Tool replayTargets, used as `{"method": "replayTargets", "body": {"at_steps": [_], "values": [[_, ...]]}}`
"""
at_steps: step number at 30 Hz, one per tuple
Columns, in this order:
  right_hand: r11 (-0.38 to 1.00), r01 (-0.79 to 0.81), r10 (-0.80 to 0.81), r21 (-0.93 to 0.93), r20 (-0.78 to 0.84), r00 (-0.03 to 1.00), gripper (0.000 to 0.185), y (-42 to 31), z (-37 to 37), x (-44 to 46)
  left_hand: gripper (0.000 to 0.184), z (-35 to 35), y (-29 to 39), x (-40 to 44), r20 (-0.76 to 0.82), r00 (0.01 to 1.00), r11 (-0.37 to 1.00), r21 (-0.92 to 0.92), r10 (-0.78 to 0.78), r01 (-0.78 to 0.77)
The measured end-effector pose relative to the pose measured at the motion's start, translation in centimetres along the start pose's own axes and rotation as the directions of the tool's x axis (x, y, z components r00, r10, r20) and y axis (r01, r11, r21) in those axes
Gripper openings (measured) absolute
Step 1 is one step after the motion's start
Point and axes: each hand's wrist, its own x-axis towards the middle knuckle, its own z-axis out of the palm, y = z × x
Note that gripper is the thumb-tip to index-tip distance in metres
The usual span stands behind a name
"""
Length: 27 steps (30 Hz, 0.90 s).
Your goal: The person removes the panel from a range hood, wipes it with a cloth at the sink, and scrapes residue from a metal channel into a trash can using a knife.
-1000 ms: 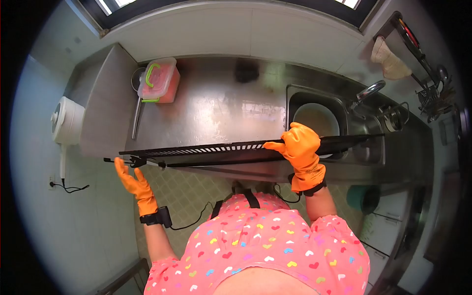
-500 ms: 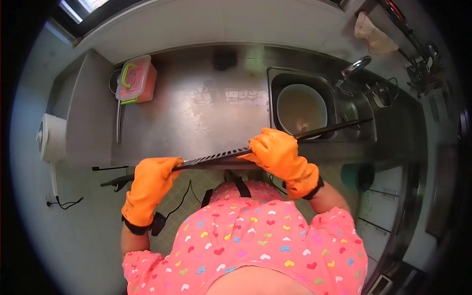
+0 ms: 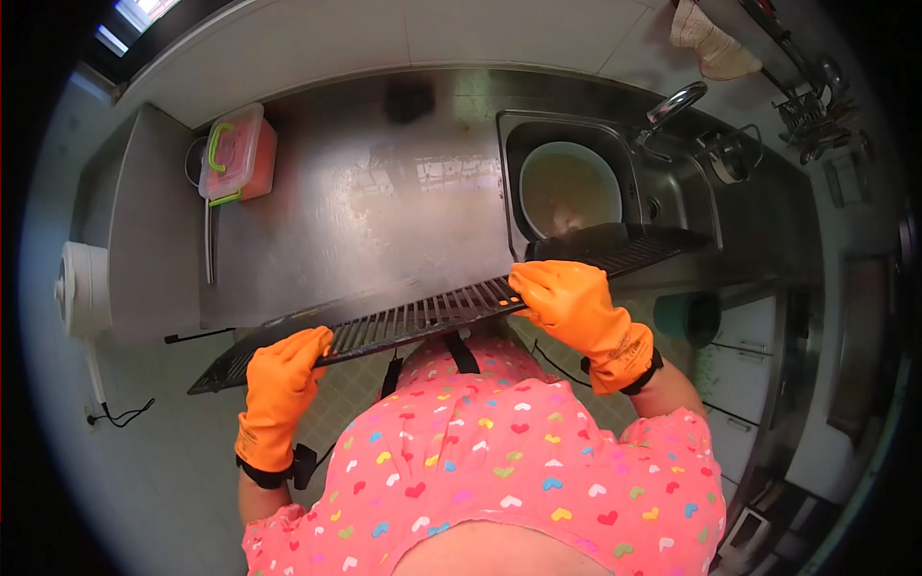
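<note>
A long black slotted grille stretches across in front of me, slanting up to the right, its slotted face tilted into view. In an orange rubber glove, my left hand is closed on the front edge near the grille's left end. My right hand, gloved the same way, grips that edge right of the middle. Fingertips of the right glove show through the slots. Beyond the grille's right part is the metal sink with a round basin of cloudy water in it. The grille covers the sink's front rim.
A steel counter runs behind the grille, with a pink-lidded box at its left. The faucet stands behind the sink, beside a wire-handled metal item. Utensils hang at right. A green bin stands below.
The grille has turned from nearly edge-on to show its slotted face. My right hand has moved slightly right and down. The whole view has shifted a little.
</note>
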Motion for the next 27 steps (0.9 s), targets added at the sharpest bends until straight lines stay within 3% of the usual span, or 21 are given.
{"method": "replayTargets", "body": {"at_steps": [5,13,15,17,20,22,27], "values": [[0.997,0.042,-0.04,-0.068,0.021,0.999,0.025,-0.5,3.5,-0.9,0.054,2.4,-2.6,-2.1,-0.018,0.998,0.992,0.118,0.054,-0.052],[0.997,0.053,-0.051,-0.051,0.046,0.998,0.034,0.6,9.2,-2.4,0.06,8.4,-4.4,-3.7,-0.036,0.999,0.994,0.113,0.01,-0.006],[0.995,0.069,-0.066,-0.07,0.049,0.997,0.037,1.7,11.2,-3.3,0.06,11.0,-4.8,-3.8,-0.058,0.998,0.983,0.181,0.03,-0.019],[0.996,0.043,-0.038,-0.08,0.062,0.997,0.039,2.5,12.7,-3.7,0.055,13.5,-5.1,-3.9,-0.043,0.999,0.989,0.148,-0.006,0.013],[0.993,0.013,-0.003,-0.117,0.088,0.996,0.044,4.1,14.6,-3.9,0.047,16.9,-5.2,-3.6,-0.105,0.992,0.967,0.24,-0.063,0.087],[0.983,0.006,0.021,-0.181,0.144,0.989,0.047,5.1,15.9,-4.2,0.048,18.4,-5.2,-3.0,-0.109,0.99,0.961,0.255,-0.084,0.11],[0.973,-0.036,0.063,-0.226,0.114,0.991,0.048,7.1,18.7,-4.1,0.054,21.0,-5.9,-1.6,-0.061,0.989,0.954,0.26,-0.138,0.15]]}}
